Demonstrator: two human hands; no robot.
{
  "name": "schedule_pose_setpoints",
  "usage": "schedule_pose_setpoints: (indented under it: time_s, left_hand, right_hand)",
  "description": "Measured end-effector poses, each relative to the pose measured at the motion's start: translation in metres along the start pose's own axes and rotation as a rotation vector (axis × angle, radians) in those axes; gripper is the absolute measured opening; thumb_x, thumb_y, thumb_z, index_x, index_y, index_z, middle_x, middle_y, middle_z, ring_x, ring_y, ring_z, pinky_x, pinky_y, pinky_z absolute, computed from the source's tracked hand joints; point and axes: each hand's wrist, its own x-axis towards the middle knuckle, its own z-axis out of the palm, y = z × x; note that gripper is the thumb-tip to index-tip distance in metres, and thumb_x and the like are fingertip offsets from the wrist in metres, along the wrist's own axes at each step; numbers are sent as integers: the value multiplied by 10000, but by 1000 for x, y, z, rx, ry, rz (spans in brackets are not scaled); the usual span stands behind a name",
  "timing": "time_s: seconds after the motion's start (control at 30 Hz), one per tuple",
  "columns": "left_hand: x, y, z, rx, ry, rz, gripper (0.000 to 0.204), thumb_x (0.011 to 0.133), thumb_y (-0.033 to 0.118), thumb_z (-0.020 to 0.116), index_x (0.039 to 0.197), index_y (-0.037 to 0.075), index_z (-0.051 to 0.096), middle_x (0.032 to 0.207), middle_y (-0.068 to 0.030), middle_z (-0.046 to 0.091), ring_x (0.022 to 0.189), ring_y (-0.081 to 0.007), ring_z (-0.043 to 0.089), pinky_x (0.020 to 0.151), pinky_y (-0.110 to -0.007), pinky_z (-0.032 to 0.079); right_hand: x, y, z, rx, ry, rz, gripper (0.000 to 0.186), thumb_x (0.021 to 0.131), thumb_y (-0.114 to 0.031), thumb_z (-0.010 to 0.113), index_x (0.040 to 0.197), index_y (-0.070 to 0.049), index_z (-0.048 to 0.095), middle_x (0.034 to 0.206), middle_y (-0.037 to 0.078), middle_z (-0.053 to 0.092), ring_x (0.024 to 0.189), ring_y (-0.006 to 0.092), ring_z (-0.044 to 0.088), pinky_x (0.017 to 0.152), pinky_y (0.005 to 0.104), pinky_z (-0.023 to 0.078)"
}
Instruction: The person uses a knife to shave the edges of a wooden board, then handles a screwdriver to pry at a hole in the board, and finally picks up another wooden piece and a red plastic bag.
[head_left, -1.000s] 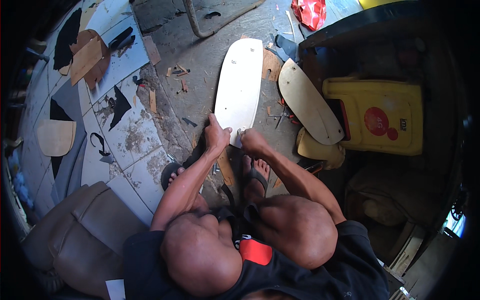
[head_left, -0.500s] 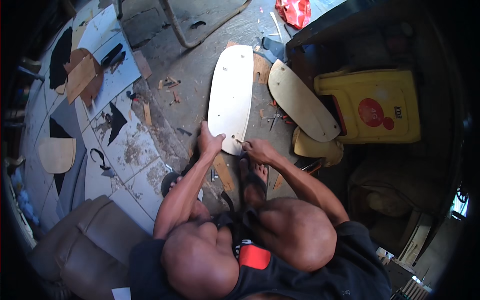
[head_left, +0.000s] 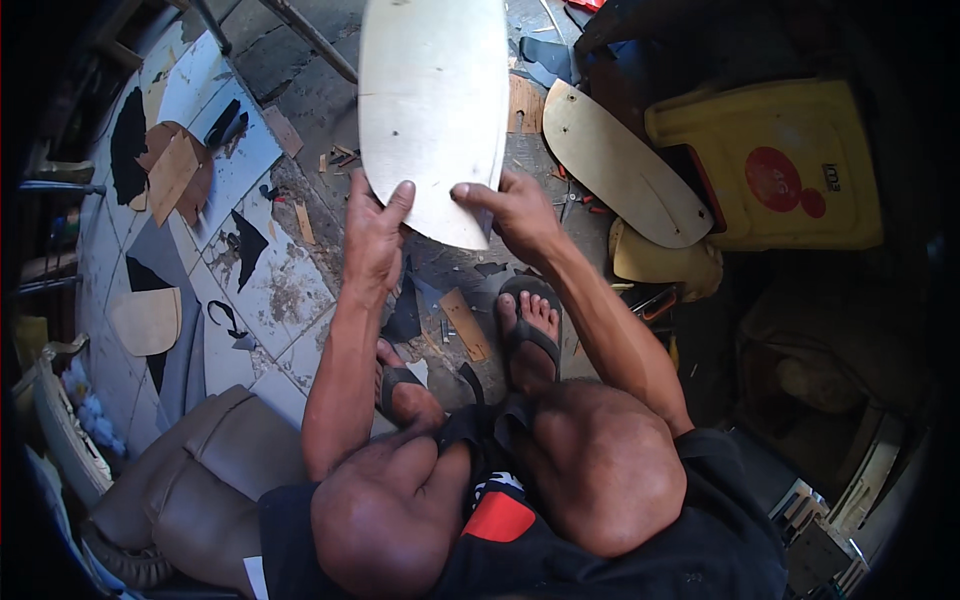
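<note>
Now both hands grasping pale plywood board (head_left: 432, 100) at near end: left hand (head_left: 375, 235) on left corner, right hand (head_left: 512, 212) on right. Board raised above littered floor (head_left: 290, 290), past feet. Judgement: keep grip even, lift level, clear second board (head_left: 620, 165) right of right hand.
</note>
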Motion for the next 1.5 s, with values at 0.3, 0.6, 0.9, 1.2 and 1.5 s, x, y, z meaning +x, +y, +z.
schedule_pose_setpoints:
  time_s: [0.3,0.6,0.9,1.2,1.5]
  left_hand:
    - [-29,-1,-36,37,-17,60,494,965,15,571,1415,-7,368,1377,-170,531,1259,-258,540,1087,-394,432]
    - [-79,-40,-57,-74,13,-1,540,990,28,528,1476,40,294,1404,-169,493,1278,-302,537,1064,-444,485]
    - [-151,-89,-89,-281,107,-122,502,1006,83,525,1472,50,342,1400,-188,514,1218,-335,597,976,-469,566]
    - [-162,-61,-104,-347,300,20,595,980,227,615,1498,68,368,1452,-119,498,1333,-310,490,1117,-508,408]
    - [-177,-18,-129,-370,621,102,311,881,148,636,1176,81,562,1058,-91,569,980,-274,595,1027,-557,423]
  right_hand:
    - [-25,-17,14,-421,-232,168,477,829,-442,770,969,15,764,752,108,710,620,144,620,545,302,474]
    - [-27,51,10,-284,-397,85,409,803,-327,782,1049,-2,747,864,112,737,716,197,661,635,364,522]
    - [-37,60,25,-897,-494,-124,566,748,-527,718,740,37,675,672,253,630,653,420,641,635,484,500]
    - [-28,71,-34,-1145,-275,-303,438,853,-414,719,1134,-81,671,1148,166,657,1062,360,633,895,462,521]
    - [-18,38,-248,-1642,237,209,818,852,-116,648,1563,-215,255,1613,203,219,1394,536,328,1010,633,459]
